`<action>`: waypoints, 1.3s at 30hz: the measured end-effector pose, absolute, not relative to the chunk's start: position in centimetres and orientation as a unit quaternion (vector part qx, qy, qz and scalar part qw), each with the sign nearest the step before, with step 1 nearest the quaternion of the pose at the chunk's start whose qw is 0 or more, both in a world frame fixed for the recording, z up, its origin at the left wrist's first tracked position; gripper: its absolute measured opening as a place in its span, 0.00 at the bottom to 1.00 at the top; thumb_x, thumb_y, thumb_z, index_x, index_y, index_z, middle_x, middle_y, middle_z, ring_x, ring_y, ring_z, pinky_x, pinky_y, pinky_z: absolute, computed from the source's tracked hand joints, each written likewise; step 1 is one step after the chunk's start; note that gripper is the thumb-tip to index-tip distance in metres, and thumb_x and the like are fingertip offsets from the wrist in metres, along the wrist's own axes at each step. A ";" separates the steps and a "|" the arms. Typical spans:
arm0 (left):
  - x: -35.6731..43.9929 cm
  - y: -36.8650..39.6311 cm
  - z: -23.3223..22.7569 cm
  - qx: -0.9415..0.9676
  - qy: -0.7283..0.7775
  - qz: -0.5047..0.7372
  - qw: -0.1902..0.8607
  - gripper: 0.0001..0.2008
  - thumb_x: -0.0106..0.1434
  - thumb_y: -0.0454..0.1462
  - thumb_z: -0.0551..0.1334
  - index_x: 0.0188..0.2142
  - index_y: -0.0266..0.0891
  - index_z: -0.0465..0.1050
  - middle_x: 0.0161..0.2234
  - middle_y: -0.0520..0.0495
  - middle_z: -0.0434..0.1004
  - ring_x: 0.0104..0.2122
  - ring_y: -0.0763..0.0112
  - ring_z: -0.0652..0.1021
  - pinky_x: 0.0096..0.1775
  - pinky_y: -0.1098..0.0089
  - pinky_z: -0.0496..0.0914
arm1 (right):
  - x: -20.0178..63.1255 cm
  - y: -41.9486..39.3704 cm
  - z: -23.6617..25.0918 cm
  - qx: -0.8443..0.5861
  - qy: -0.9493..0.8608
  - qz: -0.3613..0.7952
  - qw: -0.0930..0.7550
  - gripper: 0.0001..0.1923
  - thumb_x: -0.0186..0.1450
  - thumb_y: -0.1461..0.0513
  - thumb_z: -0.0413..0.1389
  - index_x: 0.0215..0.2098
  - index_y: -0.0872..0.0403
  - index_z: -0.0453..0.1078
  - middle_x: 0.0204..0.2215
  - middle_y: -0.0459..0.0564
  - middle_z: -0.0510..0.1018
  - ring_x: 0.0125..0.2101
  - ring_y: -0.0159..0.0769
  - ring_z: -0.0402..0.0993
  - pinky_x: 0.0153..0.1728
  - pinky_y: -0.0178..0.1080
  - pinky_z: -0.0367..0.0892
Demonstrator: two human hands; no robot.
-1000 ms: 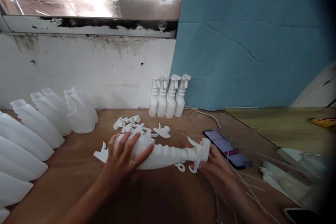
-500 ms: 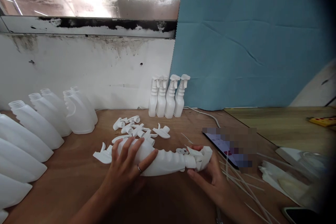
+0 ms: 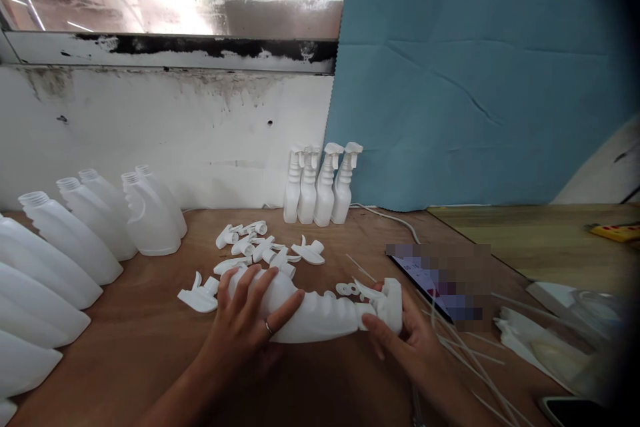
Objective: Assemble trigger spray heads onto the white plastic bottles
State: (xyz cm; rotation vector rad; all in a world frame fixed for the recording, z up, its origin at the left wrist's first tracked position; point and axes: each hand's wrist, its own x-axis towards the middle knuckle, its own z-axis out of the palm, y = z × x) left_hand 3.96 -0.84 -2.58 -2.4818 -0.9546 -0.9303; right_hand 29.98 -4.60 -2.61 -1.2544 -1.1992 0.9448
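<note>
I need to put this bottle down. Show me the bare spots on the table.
Bare wood lies between the empty bottles and the left hand, and near the table edge there. Crowded: loose trigger parts behind the held bottle; phone and tubes beside the right hand.

A brown wooden table [image 3: 150, 340] carries everything. Along its left side stand uncapped white bottles [image 3: 75, 240] in slanting rows, and four capped spray bottles [image 3: 323, 183] stand in a tight row at the back. Loose white trigger heads [image 3: 265, 247] lie scattered near the middle, with one more trigger piece [image 3: 199, 295] just left of them. A white bottle [image 3: 313, 313] lies on its side (held at both ends by hands). A phone [image 3: 435, 283] lies right of it, beside thin white tubes [image 3: 475, 360]. A cable [image 3: 390, 217] trails from the back.
</note>
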 end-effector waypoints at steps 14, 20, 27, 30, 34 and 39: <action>4.3 -0.9 -3.0 -0.864 -0.342 -0.336 0.153 0.39 0.49 0.35 0.66 0.62 0.50 0.61 0.60 0.34 0.58 0.57 0.40 0.62 0.54 0.35 0.50 | 29.8 -4.8 -2.1 -0.534 -0.495 0.392 0.562 0.30 0.55 0.48 0.66 0.49 0.49 0.62 0.33 0.46 0.79 0.26 0.37 0.72 0.30 0.37 0.70; 4.4 -1.3 -3.2 -0.854 -0.319 -0.375 0.167 0.34 0.52 0.35 0.68 0.59 0.49 0.65 0.59 0.33 0.60 0.55 0.39 0.64 0.52 0.35 0.52 | 30.5 -5.2 -2.5 -0.545 -0.477 0.381 0.575 0.25 0.57 0.50 0.66 0.47 0.49 0.65 0.25 0.42 0.75 0.20 0.33 0.66 0.20 0.33 0.61; 4.2 -1.3 -3.0 -0.847 -0.310 -0.391 0.185 0.31 0.53 0.34 0.67 0.57 0.48 0.68 0.58 0.33 0.62 0.54 0.40 0.65 0.52 0.36 0.53 | 29.8 -5.0 -2.1 -0.498 -0.455 0.444 0.590 0.27 0.58 0.52 0.66 0.50 0.49 0.63 0.25 0.41 0.75 0.15 0.26 0.60 0.18 0.31 0.57; 4.4 -1.5 -2.1 -0.854 -0.312 -0.384 0.163 0.32 0.53 0.35 0.66 0.58 0.49 0.66 0.58 0.33 0.61 0.54 0.41 0.65 0.52 0.37 0.53 | 29.6 -5.1 -1.1 -0.405 -0.437 0.504 0.625 0.32 0.54 0.53 0.68 0.53 0.44 0.62 0.39 0.47 0.78 0.18 0.31 0.67 0.21 0.36 0.64; 5.0 -2.0 -1.4 -0.863 -0.313 -0.381 0.109 0.39 0.46 0.35 0.64 0.60 0.48 0.64 0.58 0.35 0.60 0.54 0.42 0.65 0.53 0.40 0.54 | 30.3 -5.6 -0.4 -0.364 -0.407 0.558 0.624 0.33 0.51 0.54 0.69 0.53 0.44 0.67 0.49 0.53 0.75 0.21 0.33 0.65 0.21 0.39 0.63; 5.5 -2.7 -2.0 -0.880 -0.307 -0.354 0.074 0.41 0.45 0.38 0.64 0.62 0.49 0.61 0.58 0.38 0.61 0.55 0.46 0.65 0.55 0.44 0.52 | 31.8 -5.8 -1.5 -0.392 -0.420 0.576 0.581 0.22 0.53 0.58 0.66 0.47 0.51 0.74 0.34 0.52 0.78 0.20 0.34 0.62 0.20 0.37 0.60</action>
